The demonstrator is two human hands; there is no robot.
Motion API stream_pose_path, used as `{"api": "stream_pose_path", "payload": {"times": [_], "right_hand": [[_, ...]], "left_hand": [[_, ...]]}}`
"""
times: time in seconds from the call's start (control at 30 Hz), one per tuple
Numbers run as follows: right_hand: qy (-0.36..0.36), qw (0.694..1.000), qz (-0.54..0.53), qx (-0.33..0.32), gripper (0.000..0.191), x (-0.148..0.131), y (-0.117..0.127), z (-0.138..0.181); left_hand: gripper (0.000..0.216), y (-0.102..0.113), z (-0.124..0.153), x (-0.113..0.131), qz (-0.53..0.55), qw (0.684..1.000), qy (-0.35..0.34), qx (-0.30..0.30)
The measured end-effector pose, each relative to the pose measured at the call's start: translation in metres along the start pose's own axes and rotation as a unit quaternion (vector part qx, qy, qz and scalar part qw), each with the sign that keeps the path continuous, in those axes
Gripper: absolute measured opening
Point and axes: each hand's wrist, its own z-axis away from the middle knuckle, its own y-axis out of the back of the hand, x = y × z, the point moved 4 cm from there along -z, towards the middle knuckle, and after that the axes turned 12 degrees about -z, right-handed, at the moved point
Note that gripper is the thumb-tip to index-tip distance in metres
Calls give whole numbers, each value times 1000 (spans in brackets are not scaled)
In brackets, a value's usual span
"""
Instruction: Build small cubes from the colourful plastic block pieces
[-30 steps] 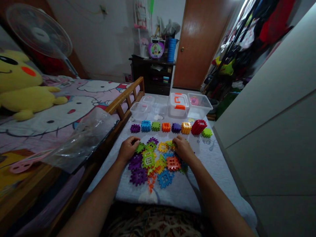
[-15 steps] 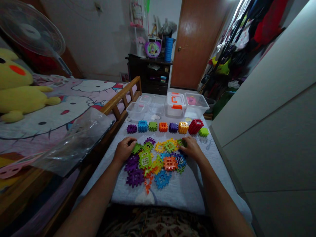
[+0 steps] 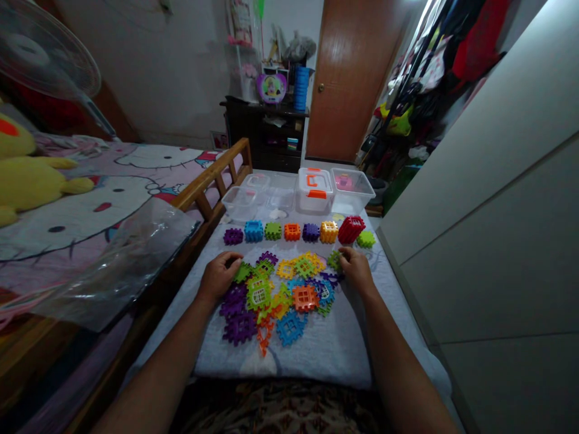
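Observation:
My left hand (image 3: 219, 275) is at the left side of a loose pile, fingers curled and pinching the edge of a green plastic interlocking block (image 3: 243, 271). At the pile's upper right, my right hand (image 3: 356, 271) grips another green interlocking block (image 3: 334, 260) between thumb and fingers. Between the hands lie mixed flat toothed blocks: an orange one (image 3: 305, 298), a lime one with a lattice window (image 3: 259, 292), a blue one (image 3: 291, 327), a purple one (image 3: 239, 328) and several yellow ones.
Behind the pile runs a row of colour-sorted block stacks, including a blue stack (image 3: 254, 231) and a tall red stack (image 3: 351, 229). Clear plastic boxes, one lidded box (image 3: 315, 190) with orange latches, stand farther back. A wooden bed rail (image 3: 208, 181) borders the left, a white cabinet (image 3: 493, 229) the right.
My right hand has shifted slightly right with the green block, away from the yellow pieces. My left hand stays by its green block. The whole view has moved a little.

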Motion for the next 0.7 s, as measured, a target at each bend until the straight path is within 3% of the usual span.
{"api": "stream_pose_path", "payload": {"times": [0.17,0.27,0.4,0.53,0.7], "right_hand": [[27,992,121,37,36,1,3,6],[27,985,168,-28,45,-3,0,9],[23,974,204,-98,39,-7,-4,8],[35,977,176,-115,38,-14,0,4],[162,964,27,-207,53,-50,-6,6]], "left_hand": [[36,-2,0,-3,-3,1000,0,-1],[37,-3,0,-4,-10,1000,-4,3],[37,-2,0,-5,-13,1000,-8,6],[37,-2,0,-5,-11,1000,-8,-1],[35,-5,-1,-7,-10,1000,-10,-8]]}}
